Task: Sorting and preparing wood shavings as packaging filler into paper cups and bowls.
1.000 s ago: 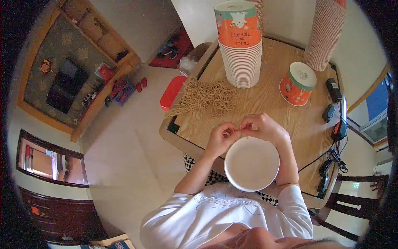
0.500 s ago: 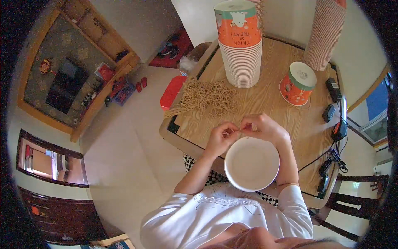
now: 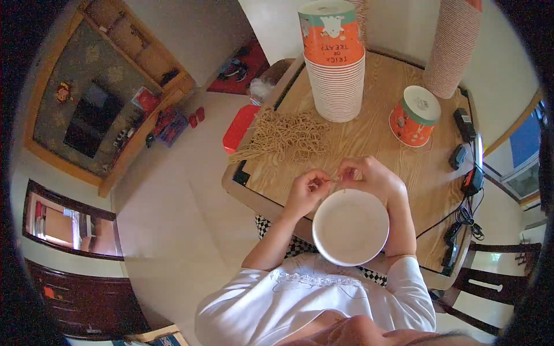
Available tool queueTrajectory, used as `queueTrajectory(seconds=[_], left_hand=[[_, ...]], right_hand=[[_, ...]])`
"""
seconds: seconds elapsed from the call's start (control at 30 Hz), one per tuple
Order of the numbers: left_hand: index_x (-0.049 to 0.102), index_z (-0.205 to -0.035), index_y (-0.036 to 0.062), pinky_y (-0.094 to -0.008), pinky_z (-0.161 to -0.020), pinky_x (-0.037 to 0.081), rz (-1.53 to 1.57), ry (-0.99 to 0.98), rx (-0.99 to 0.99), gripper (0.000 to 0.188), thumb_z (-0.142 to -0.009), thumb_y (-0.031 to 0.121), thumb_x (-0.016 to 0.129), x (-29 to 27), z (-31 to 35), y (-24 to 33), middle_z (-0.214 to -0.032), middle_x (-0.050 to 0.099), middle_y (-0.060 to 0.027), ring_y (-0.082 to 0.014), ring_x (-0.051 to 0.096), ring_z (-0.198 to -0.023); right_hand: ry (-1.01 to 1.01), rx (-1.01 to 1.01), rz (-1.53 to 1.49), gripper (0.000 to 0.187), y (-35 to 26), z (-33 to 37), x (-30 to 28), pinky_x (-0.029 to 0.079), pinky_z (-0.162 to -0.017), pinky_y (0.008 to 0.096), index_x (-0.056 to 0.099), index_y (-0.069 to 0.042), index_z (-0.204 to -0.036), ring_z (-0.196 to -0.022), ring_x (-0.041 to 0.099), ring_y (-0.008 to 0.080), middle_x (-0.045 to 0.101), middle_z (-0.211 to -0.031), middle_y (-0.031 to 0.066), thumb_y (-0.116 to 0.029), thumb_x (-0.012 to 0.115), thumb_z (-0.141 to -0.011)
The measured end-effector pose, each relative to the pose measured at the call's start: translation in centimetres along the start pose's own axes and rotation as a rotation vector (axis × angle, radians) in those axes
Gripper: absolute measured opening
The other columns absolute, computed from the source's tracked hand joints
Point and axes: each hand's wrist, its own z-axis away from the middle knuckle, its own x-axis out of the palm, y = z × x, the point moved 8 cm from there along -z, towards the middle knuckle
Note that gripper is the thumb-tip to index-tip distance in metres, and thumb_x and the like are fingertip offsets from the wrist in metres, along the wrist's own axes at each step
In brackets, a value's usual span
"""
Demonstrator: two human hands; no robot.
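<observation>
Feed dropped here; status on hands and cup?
Both hands, left hand and right hand, pinching a string above the white cup. Nothing blocking.

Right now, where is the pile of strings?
The tan string pile lies on the wooden table, at the person's left, beside the stack of paper cups.

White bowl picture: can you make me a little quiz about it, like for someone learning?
1. True or false: the white bowl lies nearer the person than the pile of tan strings.
2. What sits upside down by the table's right side: A a lone orange cup, B a red plate, C a kettle?
3. What do the left hand and right hand pinch between them?

Key: 1 true; 2 A; 3 a thin tan string.
</observation>
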Motion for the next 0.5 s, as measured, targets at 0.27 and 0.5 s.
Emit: queueTrajectory(seconds=[0.27, 0.5], left_hand=[[0.059, -0.084, 0.0017, -0.0196, -0.058, 0.043, 0.010, 0.007, 0.003, 0.008, -0.079, 0.006, 0.064, -0.2, 0.0, -0.4, -0.084, 0.056, -0.0006, -0.0053, 0.054, -0.069], [0.059, -0.082, 0.0044, -0.0215, -0.062, 0.044, -0.191, 0.023, 0.053, 0.007, -0.077, 0.003, 0.064, -0.2, 0.1, 1.9, -0.083, 0.058, -0.0013, -0.0088, 0.055, -0.075]], right_hand=[[-0.048, -0.181, 0.054, 0.017, 0.5, -0.5, 1.3, 0.047, -0.062, 0.0398, 0.060, -0.006, -0.085, -0.066, 0.059, 0.0304, 0.060, -0.071, 0.0135, -0.019, 0.064, -0.075], [-0.153, -0.055, 0.118, 0.015, 2.6, -0.1, 2.1, 0.047, -0.063, 0.0380, 0.060, -0.004, -0.082, -0.070, 0.061, 0.0293, 0.062, -0.075, 0.0132, -0.017, 0.062, -0.075]])
